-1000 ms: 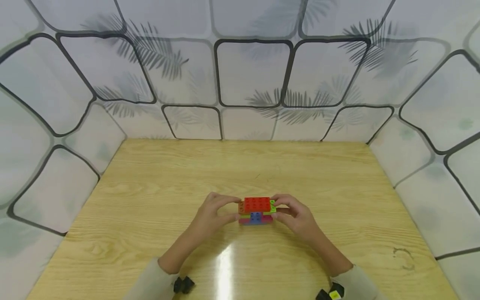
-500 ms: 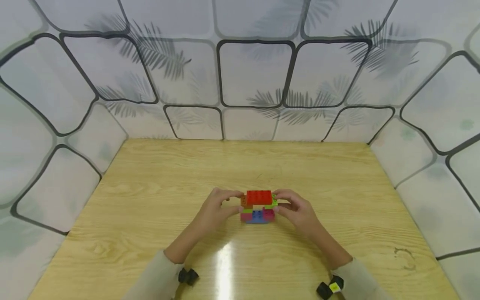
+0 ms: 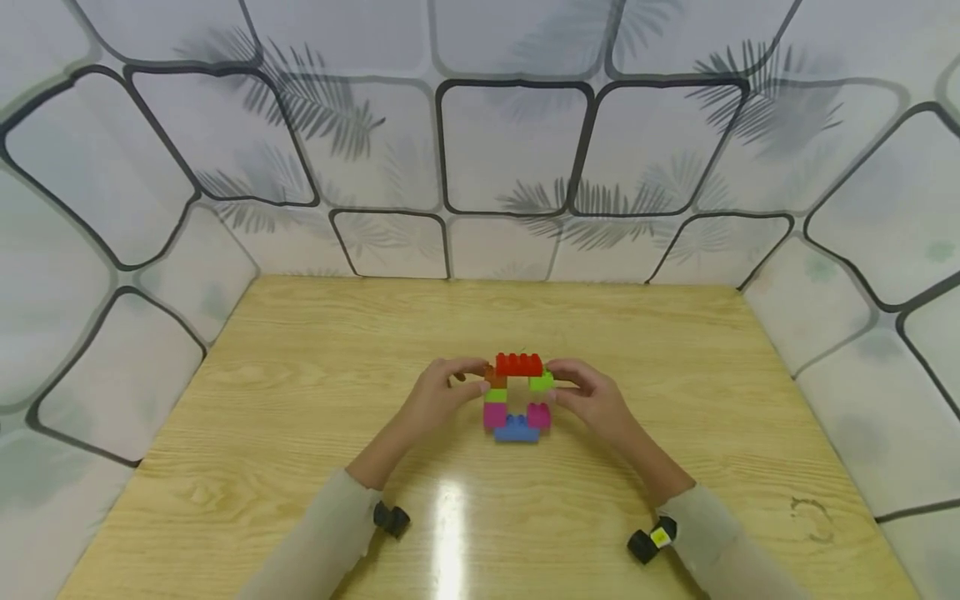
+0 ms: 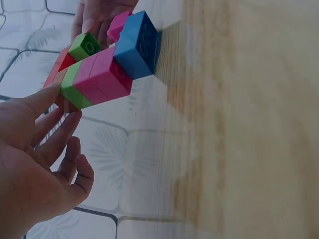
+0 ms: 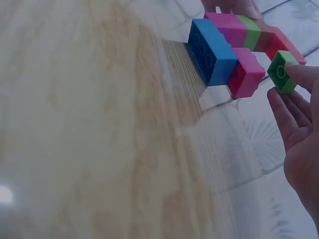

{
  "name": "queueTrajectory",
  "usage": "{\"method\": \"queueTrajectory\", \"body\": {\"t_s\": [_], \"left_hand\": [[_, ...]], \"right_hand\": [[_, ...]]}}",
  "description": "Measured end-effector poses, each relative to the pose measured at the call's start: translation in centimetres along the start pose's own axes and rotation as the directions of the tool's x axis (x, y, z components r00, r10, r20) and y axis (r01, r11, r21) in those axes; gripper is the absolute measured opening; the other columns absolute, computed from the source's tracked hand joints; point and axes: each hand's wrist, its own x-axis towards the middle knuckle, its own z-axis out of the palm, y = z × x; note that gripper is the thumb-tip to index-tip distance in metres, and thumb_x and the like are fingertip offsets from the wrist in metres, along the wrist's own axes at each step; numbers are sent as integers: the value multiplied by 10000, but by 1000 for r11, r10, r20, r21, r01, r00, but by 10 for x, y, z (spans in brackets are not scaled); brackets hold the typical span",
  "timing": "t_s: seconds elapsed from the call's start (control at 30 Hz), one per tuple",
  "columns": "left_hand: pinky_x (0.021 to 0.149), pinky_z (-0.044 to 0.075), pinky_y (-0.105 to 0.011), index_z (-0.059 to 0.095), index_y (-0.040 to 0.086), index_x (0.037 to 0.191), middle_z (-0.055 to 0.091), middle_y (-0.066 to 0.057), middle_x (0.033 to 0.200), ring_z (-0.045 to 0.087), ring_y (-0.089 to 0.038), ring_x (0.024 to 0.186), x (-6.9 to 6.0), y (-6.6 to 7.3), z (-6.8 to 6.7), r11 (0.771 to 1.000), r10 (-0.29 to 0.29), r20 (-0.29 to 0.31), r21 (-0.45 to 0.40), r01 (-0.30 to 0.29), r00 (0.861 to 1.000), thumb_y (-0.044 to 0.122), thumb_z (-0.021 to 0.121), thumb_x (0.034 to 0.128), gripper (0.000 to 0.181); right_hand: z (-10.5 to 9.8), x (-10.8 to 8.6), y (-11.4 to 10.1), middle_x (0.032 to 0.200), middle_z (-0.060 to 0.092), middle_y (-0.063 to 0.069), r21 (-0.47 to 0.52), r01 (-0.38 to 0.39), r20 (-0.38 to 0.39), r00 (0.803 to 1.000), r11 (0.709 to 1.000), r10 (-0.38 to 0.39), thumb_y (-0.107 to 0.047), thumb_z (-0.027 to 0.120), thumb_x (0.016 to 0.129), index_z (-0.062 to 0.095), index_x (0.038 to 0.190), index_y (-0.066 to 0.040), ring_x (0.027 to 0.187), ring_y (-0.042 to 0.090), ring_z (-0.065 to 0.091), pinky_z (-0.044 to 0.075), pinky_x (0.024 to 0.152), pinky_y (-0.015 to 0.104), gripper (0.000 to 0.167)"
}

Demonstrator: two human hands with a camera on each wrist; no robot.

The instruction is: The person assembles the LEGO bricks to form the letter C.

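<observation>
A ring of toy building bricks stands between my hands in the head view. Its top is a red brick (image 3: 518,365). Down the left side run an orange-brown brick (image 3: 495,380), a lime green brick (image 3: 496,395) and pink (image 4: 102,74); a blue brick (image 3: 516,429) forms the bottom. On the right, a second green brick (image 5: 282,72) hangs under the red one, apart from the pink brick (image 5: 245,73) on the blue base. My left hand (image 3: 435,398) pinches the orange-brown brick between thumb and fingers. My right hand (image 3: 598,404) pinches the right green brick.
The wooden table (image 3: 300,333) spreads around the bricks and both forearms. A patterned white wall (image 3: 510,150) closes off the back, with similar panels at both sides. Black wrist pieces (image 3: 392,519) sit on both sleeves.
Both hands have moved away from the body and tipped the brick ring more upright. Its front face and the opening in its middle now show clearly. Both hands keep their hold.
</observation>
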Motion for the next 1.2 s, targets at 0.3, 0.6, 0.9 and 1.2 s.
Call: {"method": "queueTrajectory", "body": {"t_s": [0.3, 0.6, 0.9, 1.2], "left_hand": [[772, 509, -343, 676, 217, 1303, 692, -17, 1228, 575, -217, 992, 15, -12, -2, 992, -108, 60, -54, 111, 992, 301, 717, 939, 375], [916, 513, -380, 638, 162, 1354, 671, -17, 1294, 602, -201, 1117, 34, -22, 0, 995, -89, 127, -25, 93, 988, 299, 646, 994, 385], [936, 527, -409, 673, 186, 1302, 632, -12, 1360, 605, -240, 1154, 46, -34, -5, 988, -150, 199, 12, 151, 968, 297, 671, 980, 341], [981, 506, -427, 668, 176, 1317, 631, -16, 1370, 592, -244, 1188, 48, -40, -3, 988, -154, 199, 17, 154, 968, 277, 658, 987, 345]], "right_hand": [[-5, 14, 8, 1321, 637, 136, -72, -78, -1, 997, 994, 78, -163, 701, 959, 642, 1287, -83, 1186, 250, 640, 549, 911, 253, 342], [-12, 25, 17, 1344, 623, 127, -170, -169, 9, 985, 971, 173, -226, 669, 987, 617, 1337, -87, 1205, 298, 600, 505, 998, 396, 380], [-9, 32, 27, 1305, 651, 98, -185, -216, 26, 974, 959, 225, -343, 683, 971, 635, 1328, -123, 1205, 271, 602, 477, 1037, 464, 421], [-6, 34, 28, 1300, 656, 88, -196, -287, 26, 955, 938, 297, -345, 688, 965, 641, 1323, -144, 1217, 276, 602, 468, 1051, 487, 413]]}}
